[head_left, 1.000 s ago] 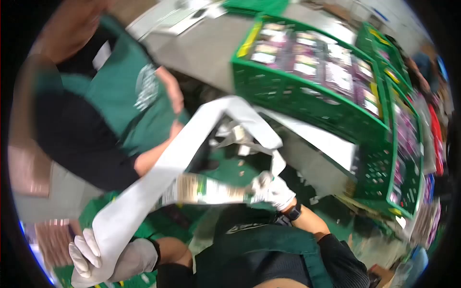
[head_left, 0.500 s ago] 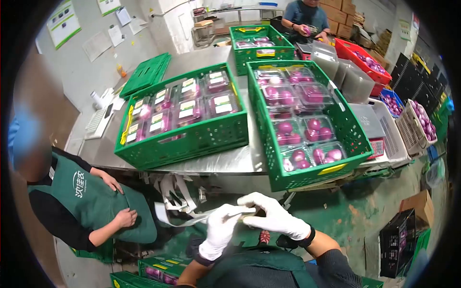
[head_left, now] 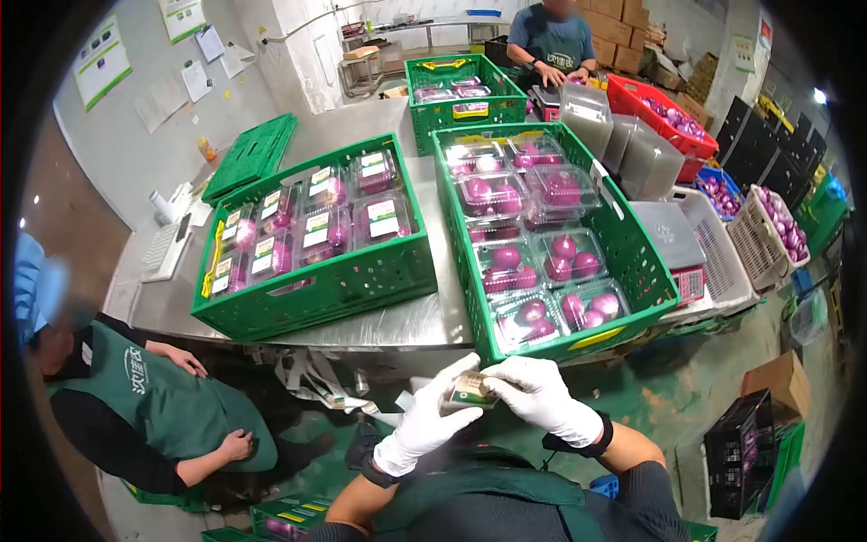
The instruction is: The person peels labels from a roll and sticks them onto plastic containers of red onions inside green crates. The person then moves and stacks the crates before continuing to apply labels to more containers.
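Observation:
My left hand (head_left: 428, 423), in a white glove, is closed around a roll of printed labels (head_left: 471, 390) in front of my body. The label face is cream and green. From the other side, my right hand (head_left: 545, 401), also gloved, pinches the roll's edge between thumb and fingers. A pale strip (head_left: 386, 417) trails from the left hand. Beyond the hands, a green crate (head_left: 591, 340) holds clear boxes of purple onions (head_left: 582, 262) without labels. To its left, another green crate (head_left: 316, 305) holds onion boxes with white and green labels (head_left: 383, 217).
A co-worker in a green apron (head_left: 185, 388) stands at left, another person (head_left: 553, 45) at the far end. Clear lids (head_left: 652, 163), a scale (head_left: 686, 285) and a red crate of onions (head_left: 664, 117) line the right. A keyboard (head_left: 165, 248) lies on the steel table (head_left: 361, 330).
My hands have turned the roll so its printed face shows, and the right fingers now pinch its edge. The camera view has shifted slightly. The far person's hands have lowered.

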Demonstrator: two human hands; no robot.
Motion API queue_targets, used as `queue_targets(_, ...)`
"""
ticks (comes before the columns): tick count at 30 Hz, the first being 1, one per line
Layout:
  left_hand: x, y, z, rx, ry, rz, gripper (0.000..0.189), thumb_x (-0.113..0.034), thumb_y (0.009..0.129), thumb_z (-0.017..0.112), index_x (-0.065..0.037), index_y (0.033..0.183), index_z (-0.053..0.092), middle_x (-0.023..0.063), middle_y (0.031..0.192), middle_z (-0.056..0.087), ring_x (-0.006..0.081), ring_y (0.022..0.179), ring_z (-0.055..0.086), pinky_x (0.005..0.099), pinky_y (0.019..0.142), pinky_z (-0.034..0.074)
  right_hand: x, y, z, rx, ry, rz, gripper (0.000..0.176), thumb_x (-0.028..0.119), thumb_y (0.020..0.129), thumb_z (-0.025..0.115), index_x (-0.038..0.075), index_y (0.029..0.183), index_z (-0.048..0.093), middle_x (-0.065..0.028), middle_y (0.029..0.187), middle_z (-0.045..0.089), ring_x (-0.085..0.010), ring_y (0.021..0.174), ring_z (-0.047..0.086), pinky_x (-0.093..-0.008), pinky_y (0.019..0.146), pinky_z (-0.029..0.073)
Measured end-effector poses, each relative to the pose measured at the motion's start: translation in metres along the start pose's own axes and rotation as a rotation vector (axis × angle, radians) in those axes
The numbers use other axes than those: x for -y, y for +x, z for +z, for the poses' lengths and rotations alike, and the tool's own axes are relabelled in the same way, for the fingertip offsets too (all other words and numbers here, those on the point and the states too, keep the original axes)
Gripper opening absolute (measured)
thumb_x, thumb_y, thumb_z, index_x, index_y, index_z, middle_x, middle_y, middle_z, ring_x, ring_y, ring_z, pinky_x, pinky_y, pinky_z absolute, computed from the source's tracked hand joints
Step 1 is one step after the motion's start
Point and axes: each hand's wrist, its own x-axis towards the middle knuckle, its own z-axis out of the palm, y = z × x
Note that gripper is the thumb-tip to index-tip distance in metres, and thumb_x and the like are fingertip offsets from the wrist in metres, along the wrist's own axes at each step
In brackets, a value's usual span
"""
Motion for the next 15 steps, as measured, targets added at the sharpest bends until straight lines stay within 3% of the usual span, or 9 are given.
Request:
queue_targets(1, 0.011, 0.004, -0.005, -0.005, -0.046, -0.118, 0.052, 0.002, 0.082, 0.061, 0.003, 0.130, 0.043, 0.0103, 0.121, 0.054, 0.0167, 0.107, 0.055, 0.0299, 0.093, 0.045, 0.000, 0.006, 0.000, 0.012, -0.065, -0.052, 0.015, 0.012, 0.080, 0.067, 0.004, 0.093, 0.067, -0.0106, 0.078, 0.064, -0.0222, 0.067, 0.063, -0.0298, 0.063, 0.050)
queue_targets(3, 0.021, 0.008, -0.015, 0.029, -0.217, -0.290, 0.038, 0.000, 0.084, 0.060, 0.004, 0.121, 0.051, 0.0102, 0.110, 0.060, 0.0161, 0.096, 0.060, 0.0297, 0.088, 0.049, 0.002, 0.018, -0.005, 0.085, -0.037, 0.064, 0.016, 0.012, 0.080, 0.067, 0.004, 0.094, 0.067, -0.0104, 0.078, 0.065, -0.0237, 0.068, 0.063, -0.0312, 0.064, 0.050)
queue_targets(6, 0.023, 0.013, -0.005, -0.066, -0.235, -0.062, 0.030, -0.001, 0.085, 0.059, 0.005, 0.115, 0.055, 0.0105, 0.100, 0.064, 0.0165, 0.090, 0.063, 0.0299, 0.084, 0.051, -0.004, 0.022, -0.010, 0.198, -0.077, 0.057, 0.017, 0.012, 0.080, 0.066, 0.005, 0.096, 0.067, -0.0101, 0.079, 0.065, -0.0245, 0.071, 0.062, -0.0324, 0.066, 0.050)
queue_targets(9, 0.034, 0.022, -0.007, -0.059, -0.187, -0.099, 0.030, 0.002, 0.085, 0.059, 0.005, 0.115, 0.054, 0.0083, 0.100, 0.063, 0.0120, 0.092, 0.061, 0.0260, 0.082, 0.050, -0.004, 0.032, -0.024, 0.276, -0.058, 0.037, 0.019, 0.013, 0.081, 0.065, 0.007, 0.099, 0.066, -0.0097, 0.080, 0.065, -0.0231, 0.074, 0.062, -0.0321, 0.068, 0.049)
queue_targets(10, 0.031, 0.024, -0.008, -0.028, -0.347, -0.200, 0.028, 0.003, 0.085, 0.059, 0.005, 0.112, 0.056, 0.0093, 0.104, 0.062, 0.0122, 0.095, 0.060, 0.0255, 0.083, 0.050, -0.006, 0.036, -0.033, 0.277, -0.033, 0.041, 0.019, 0.013, 0.082, 0.064, 0.007, 0.099, 0.066, -0.0096, 0.080, 0.065, -0.0229, 0.074, 0.062, -0.0320, 0.067, 0.049)
queue_targets(12, 0.019, 0.033, 0.005, -0.112, -0.201, -0.061, 0.027, 0.003, 0.086, 0.058, 0.005, 0.113, 0.057, 0.0098, 0.103, 0.063, 0.0124, 0.093, 0.061, 0.0254, 0.082, 0.050, -0.008, 0.046, -0.048, 0.221, -0.049, -0.042, 0.019, 0.013, 0.083, 0.063, 0.007, 0.101, 0.066, -0.0087, 0.077, 0.064, -0.0227, 0.072, 0.062, -0.0321, 0.066, 0.049)
queue_targets(13, 0.011, 0.039, 0.015, -0.164, -0.130, 0.009, 0.027, 0.003, 0.086, 0.057, 0.005, 0.113, 0.057, 0.0100, 0.102, 0.063, 0.0125, 0.093, 0.061, 0.0253, 0.082, 0.050, -0.007, 0.053, -0.056, 0.258, -0.055, 0.023, 0.020, 0.012, 0.083, 0.063, 0.007, 0.102, 0.065, -0.0079, 0.078, 0.063, -0.0222, 0.074, 0.061, -0.0321, 0.068, 0.048)
queue_targets(14, 0.003, 0.049, 0.033, -0.327, -0.181, 0.039, 0.023, 0.000, 0.087, 0.058, 0.005, 0.109, 0.060, 0.0091, 0.094, 0.066, 0.0124, 0.086, 0.063, 0.0253, 0.079, 0.051, -0.018, 0.056, -0.062, 0.293, -0.035, -0.009, 0.025, 0.013, 0.082, 0.064, 0.007, 0.107, 0.063, -0.0090, 0.082, 0.063, -0.0230, 0.077, 0.060, -0.0324, 0.070, 0.047)
queue_targets(15, 0.004, 0.055, 0.035, -0.237, -0.128, -0.030, 0.023, 0.000, 0.087, 0.057, 0.005, 0.110, 0.059, 0.0092, 0.094, 0.066, 0.0130, 0.086, 0.063, 0.0260, 0.079, 0.051, -0.031, 0.058, -0.069, 0.336, -0.007, -0.042, 0.030, 0.013, 0.082, 0.064, 0.006, 0.111, 0.060, -0.0101, 0.087, 0.063, -0.0238, 0.079, 0.060, -0.0328, 0.072, 0.047)
